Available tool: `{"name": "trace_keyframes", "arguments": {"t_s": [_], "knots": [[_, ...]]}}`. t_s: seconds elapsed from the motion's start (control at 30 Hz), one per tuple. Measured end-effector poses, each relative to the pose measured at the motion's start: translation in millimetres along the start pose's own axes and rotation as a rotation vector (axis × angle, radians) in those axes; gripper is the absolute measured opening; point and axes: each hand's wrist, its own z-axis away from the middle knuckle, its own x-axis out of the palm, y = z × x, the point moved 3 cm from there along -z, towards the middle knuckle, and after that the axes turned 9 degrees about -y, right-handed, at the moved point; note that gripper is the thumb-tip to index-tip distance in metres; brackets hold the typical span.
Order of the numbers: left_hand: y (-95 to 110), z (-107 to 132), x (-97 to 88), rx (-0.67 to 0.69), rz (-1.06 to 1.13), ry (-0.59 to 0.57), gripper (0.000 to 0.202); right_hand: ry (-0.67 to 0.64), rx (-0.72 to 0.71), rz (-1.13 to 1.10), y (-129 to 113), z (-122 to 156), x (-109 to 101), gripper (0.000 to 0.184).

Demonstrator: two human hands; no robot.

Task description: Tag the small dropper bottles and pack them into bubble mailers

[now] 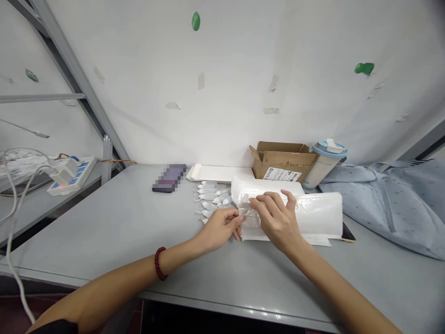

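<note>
A stack of clear-white plastic bags [318, 215] lies in front of me, right of the middle of the table. My left hand [220, 228], with a dark red bead bracelet on the wrist, pinches the left end of the top bag between thumb and fingers. Above that same end, my right hand [276, 218] reaches over the bags, its thumb and index finger closed on the crinkled film. Just beyond my left hand lie several small white tube-shaped pieces [207, 191] with thin loops. Both palms are hidden.
Behind the bags stand an open cardboard box [283, 162] and a tumbler with a blue lid [323, 162]. A light-blue cloth bag [382, 204] lies at right. A long white packet [222, 173] and a blurred-out dark flat object [170, 178] lie near the wall. At left is a power strip [78, 174] with cables.
</note>
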Motion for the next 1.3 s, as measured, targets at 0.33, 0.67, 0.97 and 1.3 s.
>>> {"name": "trace_keyframes", "arguments": {"t_s": [0.33,0.67,0.97,1.3], "knots": [[-14,-2,-0.1,-0.117,0.296,0.056,0.040,-0.458,0.278,-0.244,15,6,42,0.024],[-3,-14,-70.8,0.099,-0.362,0.385,0.022,-0.521,0.358,-0.225,14,10,41,0.031],[-40,-22,-165.6,-0.096,-0.949,0.650,0.035,-0.545,0.354,-0.218,14,11,41,0.030],[-38,-27,-154.1,-0.042,-0.802,0.554,0.040,-0.518,0.336,-0.198,13,12,42,0.030]]}}
